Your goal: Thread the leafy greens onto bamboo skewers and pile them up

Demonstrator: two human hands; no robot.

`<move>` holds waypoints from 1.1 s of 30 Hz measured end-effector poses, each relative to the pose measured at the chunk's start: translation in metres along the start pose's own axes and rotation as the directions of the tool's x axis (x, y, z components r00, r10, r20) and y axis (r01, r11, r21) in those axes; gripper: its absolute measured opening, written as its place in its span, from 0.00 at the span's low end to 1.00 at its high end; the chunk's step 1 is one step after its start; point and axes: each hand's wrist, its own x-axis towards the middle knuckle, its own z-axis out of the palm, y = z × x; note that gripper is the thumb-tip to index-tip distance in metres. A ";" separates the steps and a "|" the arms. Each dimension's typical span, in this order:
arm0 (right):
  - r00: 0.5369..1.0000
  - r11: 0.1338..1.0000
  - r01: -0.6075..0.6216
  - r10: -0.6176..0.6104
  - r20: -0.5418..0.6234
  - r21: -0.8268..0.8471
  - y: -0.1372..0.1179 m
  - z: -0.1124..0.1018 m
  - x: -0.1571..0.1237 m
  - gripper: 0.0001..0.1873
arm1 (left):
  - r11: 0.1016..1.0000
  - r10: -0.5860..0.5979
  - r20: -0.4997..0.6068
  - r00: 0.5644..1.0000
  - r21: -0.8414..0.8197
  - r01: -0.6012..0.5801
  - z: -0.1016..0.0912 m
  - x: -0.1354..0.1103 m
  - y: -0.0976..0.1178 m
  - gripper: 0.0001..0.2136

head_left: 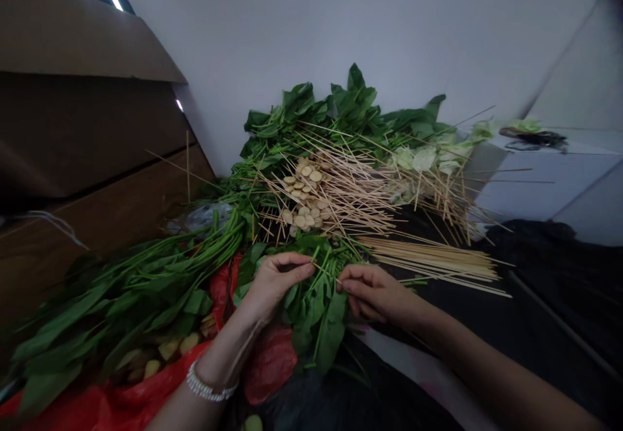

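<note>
My left hand [282,280], with a beaded bracelet at the wrist, pinches a green stem of leafy greens [318,317] between thumb and forefinger. Opposite it, my right hand [370,291] is closed, thumb against forefinger, on a thin wooden skewer whose short visible part points at the stem. The leaves hang down between both hands. Just beyond them lie skewers threaded with pale round slices [304,222]. A row of bare bamboo skewers [438,261] stretches to the right of my right hand.
Long-stemmed leafy greens [121,288] lie at the left over a red plastic bag [121,398] holding pale chunks. More skewered greens [350,106] lean along the white wall [341,22]. Pale cabbage pieces on skewers [438,158] lie back right. A cardboard box [82,35] stands at the left.
</note>
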 end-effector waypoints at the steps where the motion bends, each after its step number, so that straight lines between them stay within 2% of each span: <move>1: 1.000 1.000 0.002 -0.002 0.000 0.006 0.001 0.001 0.000 0.15 | 1.000 -0.009 0.009 1.000 -0.002 0.009 0.000 0.000 0.000 0.12; 9: 1.000 1.000 0.008 -0.008 -0.011 0.003 0.001 0.004 0.001 0.14 | 0.999 -0.008 0.069 0.998 0.042 0.005 0.004 -0.003 -0.001 0.13; 12: 0.999 0.999 0.044 -0.045 -0.031 -0.014 -0.006 -0.005 -0.001 0.13 | 0.997 0.028 0.062 0.998 0.068 -0.033 0.001 -0.001 -0.002 0.16; 14: 0.987 0.993 0.115 -0.113 -0.112 0.015 -0.014 -0.016 -0.004 0.13 | 0.992 0.093 0.006 0.996 0.085 -0.093 -0.003 0.003 -0.001 0.18; 16: 0.945 0.969 0.233 -0.207 -0.252 0.079 -0.023 -0.029 -0.006 0.14 | 0.978 0.187 -0.081 0.979 0.108 -0.178 -0.006 0.006 -0.001 0.19; 18: 0.888 0.933 0.334 -0.263 -0.378 0.136 -0.032 -0.042 -0.009 0.15 | 0.953 0.266 -0.114 0.957 0.178 -0.244 -0.006 0.008 -0.001 0.18; 21: 0.833 0.890 0.421 -0.301 -0.464 0.178 -0.040 -0.056 -0.011 0.17 | 0.892 0.336 -0.037 0.941 0.332 -0.305 -0.002 0.007 -0.004 0.12; 23: 0.822 0.880 0.439 -0.313 -0.476 0.180 -0.041 -0.060 -0.011 0.18 | 0.808 0.378 0.081 0.922 0.458 -0.371 0.001 0.006 -0.009 0.08; 24: 0.822 0.880 0.440 -0.314 -0.476 0.180 -0.041 -0.060 -0.011 0.18 | 0.735 0.403 0.158 0.902 0.531 -0.421 0.002 0.005 -0.012 0.06; 26: 0.829 0.885 0.429 -0.306 -0.467 0.181 -0.040 -0.059 -0.010 0.17 | 0.527 0.426 0.318 0.847 0.674 -0.518 0.002 0.004 -0.017 0.06; 28: 0.839 0.891 0.414 -0.295 -0.456 0.184 -0.038 -0.057 -0.010 0.16 | 0.295 0.398 0.441 0.804 0.768 -0.568 0.001 0.003 -0.019 0.07; 30: 0.849 0.900 0.397 -0.285 -0.446 0.179 -0.037 -0.056 -0.009 0.16 | 0.116 0.352 0.510 0.785 0.808 -0.577 0.001 0.002 -0.020 0.08; 33: 0.863 0.910 0.377 -0.277 -0.422 0.173 -0.036 -0.055 -0.010 0.15 | -0.011 0.305 0.557 0.772 0.813 -0.582 0.001 0.000 -0.019 0.09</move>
